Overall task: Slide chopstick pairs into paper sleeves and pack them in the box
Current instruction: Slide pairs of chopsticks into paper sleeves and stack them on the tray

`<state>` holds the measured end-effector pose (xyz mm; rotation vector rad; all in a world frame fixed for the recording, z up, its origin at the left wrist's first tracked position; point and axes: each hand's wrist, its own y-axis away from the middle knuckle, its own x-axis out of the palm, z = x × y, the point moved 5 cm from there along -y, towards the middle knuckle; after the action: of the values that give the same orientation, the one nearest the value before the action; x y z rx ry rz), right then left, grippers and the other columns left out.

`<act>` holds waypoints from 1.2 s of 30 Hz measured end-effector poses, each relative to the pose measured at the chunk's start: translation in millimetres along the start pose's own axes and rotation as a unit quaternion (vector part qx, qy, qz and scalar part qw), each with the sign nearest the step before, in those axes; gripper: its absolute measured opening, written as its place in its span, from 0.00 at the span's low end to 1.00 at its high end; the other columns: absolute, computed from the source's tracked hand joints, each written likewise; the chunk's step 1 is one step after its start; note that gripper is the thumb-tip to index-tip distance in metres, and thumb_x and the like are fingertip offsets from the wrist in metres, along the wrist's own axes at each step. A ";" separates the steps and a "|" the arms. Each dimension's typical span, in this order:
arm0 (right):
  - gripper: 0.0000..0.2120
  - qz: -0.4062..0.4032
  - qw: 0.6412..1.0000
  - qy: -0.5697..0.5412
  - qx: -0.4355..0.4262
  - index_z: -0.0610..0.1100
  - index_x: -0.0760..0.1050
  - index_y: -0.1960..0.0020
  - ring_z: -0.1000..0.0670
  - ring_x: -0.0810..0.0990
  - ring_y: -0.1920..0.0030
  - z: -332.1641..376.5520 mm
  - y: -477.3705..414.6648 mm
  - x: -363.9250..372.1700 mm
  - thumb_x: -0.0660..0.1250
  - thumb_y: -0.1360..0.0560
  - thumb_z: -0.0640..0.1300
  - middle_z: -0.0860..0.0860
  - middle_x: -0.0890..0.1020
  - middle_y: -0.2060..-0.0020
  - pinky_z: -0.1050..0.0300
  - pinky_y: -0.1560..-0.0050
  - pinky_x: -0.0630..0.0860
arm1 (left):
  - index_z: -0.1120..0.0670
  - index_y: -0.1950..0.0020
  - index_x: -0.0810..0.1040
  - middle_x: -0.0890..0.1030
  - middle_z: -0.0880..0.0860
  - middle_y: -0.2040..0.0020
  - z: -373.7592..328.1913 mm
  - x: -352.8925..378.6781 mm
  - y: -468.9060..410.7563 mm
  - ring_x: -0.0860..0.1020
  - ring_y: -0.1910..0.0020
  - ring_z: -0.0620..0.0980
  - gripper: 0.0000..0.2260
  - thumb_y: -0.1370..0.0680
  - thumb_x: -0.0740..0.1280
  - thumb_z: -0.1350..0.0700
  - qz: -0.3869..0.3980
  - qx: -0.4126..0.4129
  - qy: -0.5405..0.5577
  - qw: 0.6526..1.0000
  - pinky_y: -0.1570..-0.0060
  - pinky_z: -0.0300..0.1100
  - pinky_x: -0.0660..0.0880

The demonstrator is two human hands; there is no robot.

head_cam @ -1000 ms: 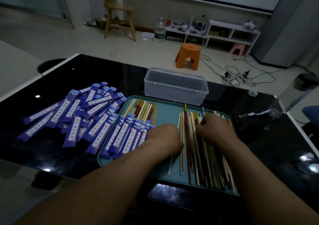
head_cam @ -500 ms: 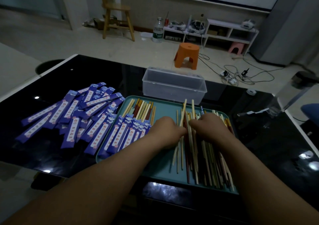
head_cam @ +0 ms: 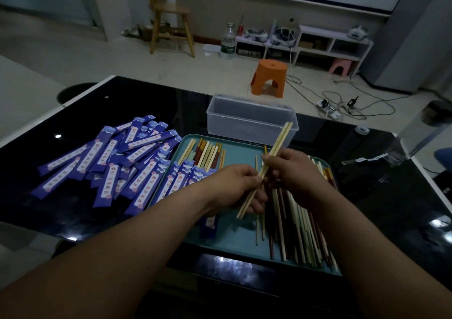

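Black worktop (head_cam: 146, 98), teal tray (head_cam: 239, 152) of loose chopsticks, clear box (head_cam: 249, 120) behind it, purple sleeves (head_cam: 110, 162) to the left. Left hand (head_cam: 234, 186) and right hand (head_cam: 293, 172) both pinch one pale chopstick pair (head_cam: 276, 147) above the tray. This looks like the pairing step — next, probably, even the tips and fetch a sleeve.

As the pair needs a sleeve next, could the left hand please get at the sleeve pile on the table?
Probably yes: the sleeve pile lies uncovered left of the left hand, though it must first release the chopstick pair.
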<state>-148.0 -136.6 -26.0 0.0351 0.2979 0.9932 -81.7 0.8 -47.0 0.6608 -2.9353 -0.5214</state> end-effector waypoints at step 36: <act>0.13 0.028 0.999 -0.008 0.016 0.40 0.75 0.53 0.52 0.68 0.76 2.2 -5.8 67.7 0.63 0.15 0.49 0.53 0.71 0.76 0.59 0.74 0.65 | 0.55 0.53 0.76 0.77 0.57 0.57 18.3 -160.0 65.0 0.80 0.56 0.57 0.10 0.18 0.67 0.49 -0.269 -0.178 -0.496 0.806 0.52 0.52 0.78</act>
<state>-108.2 -83.4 -40.6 0.0810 0.3003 1.0441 33.8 130.4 -43.3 1.5482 -3.2221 -1.9488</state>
